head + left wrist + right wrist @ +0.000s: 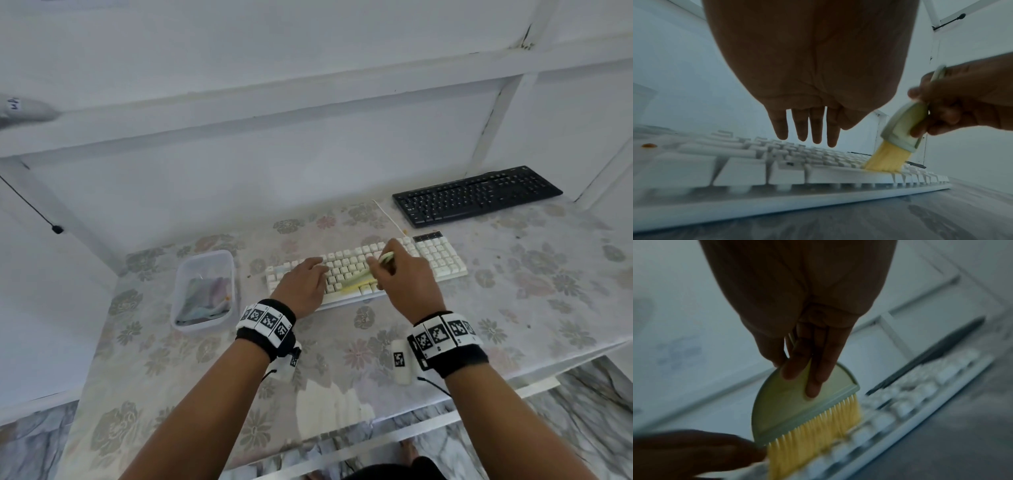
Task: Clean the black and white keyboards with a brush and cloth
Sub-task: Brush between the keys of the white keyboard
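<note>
Bristles of the brush (363, 275) meet the white keyboard (442, 255), our right hand (404, 274) pinching its handle; left hand (303, 281) flat, steadying. Black keyboard (476, 196) at two o'clock; cloth (205, 294) boxed at nine.

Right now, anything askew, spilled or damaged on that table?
Nothing spilled. The table cover has a worn white patch near its front edge. The white keyboard and black keyboard lie angled, not square to the edge.

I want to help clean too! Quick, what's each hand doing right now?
Left hand: open, fingers straight over the white keyboard, holding nothing.
Right hand: gripping the brush, bristles on the keys.
</note>
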